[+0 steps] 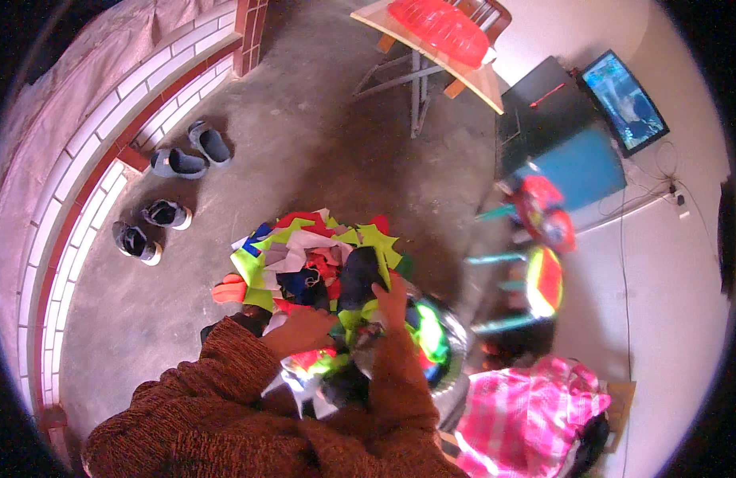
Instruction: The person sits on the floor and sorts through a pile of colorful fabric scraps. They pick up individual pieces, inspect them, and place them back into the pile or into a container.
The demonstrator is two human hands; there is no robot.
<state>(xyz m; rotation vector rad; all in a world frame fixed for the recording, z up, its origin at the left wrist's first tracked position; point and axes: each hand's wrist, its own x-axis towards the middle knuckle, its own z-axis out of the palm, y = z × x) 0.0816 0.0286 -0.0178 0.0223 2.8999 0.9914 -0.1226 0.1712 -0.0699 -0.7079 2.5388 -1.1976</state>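
Note:
A large pile of coloured fabric scraps (290, 245), in neon yellow, red, blue and pinkish white, lies on the floor before me. My left hand (305, 330) rests low over the front of the pile; whether its fingers grip a scrap does not show. At the pile's right side, my right hand (393, 299) has its thumb and fingers at a dark cloth piece (359, 275) with neon yellow cloth under it. A round shiny metal basin (457, 358) with bright cloth pieces in it stands beside my right forearm.
Grey slippers (186, 164) and a pair of shoes (165, 214) stand left by a low tiled wall (105, 122). A folding table (428, 54) carries a red plastic-wrapped bundle (442, 30). At the right are a turquoise-legged stool (502, 325), pink checked cloth (523, 418) and a screen (625, 101).

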